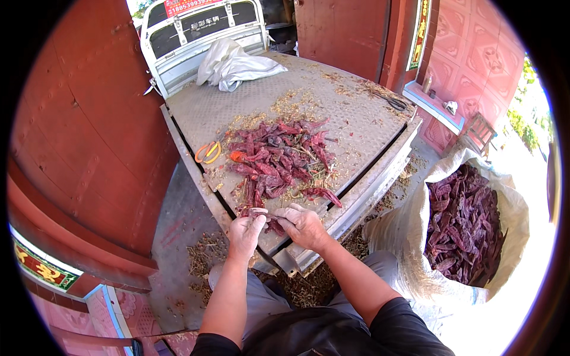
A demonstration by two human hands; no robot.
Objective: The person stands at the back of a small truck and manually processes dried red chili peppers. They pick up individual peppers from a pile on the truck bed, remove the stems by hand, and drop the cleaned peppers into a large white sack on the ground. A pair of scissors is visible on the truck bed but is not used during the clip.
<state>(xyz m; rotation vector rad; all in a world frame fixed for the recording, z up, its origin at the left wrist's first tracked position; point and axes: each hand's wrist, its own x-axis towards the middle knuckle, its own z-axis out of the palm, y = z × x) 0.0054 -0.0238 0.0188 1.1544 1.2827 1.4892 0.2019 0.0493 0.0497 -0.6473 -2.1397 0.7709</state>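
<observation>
At the near edge of the metal truck bed (199, 113), my left hand (244, 234) and my right hand (305, 227) are close together. Both are closed on a dried red chili pepper (274, 223), its ends hidden partly by my fingers. Just beyond them lies a heap of dried chili peppers (276, 157), dark red and wrinkled, with one brighter orange-red. Another chili pepper (322, 196) rests apart at the heap's right. Scissors with orange and yellow handles (208, 152) lie to the heap's left.
To my right stands a tall white woven sack (409, 249) filled with dried chilies (466, 225). A crumpled white sack (237, 65) and dark-handled scissors (394, 102) lie farther up the bed. Stem scraps cover the bed and ground. A red metal door (83, 130) rises at left.
</observation>
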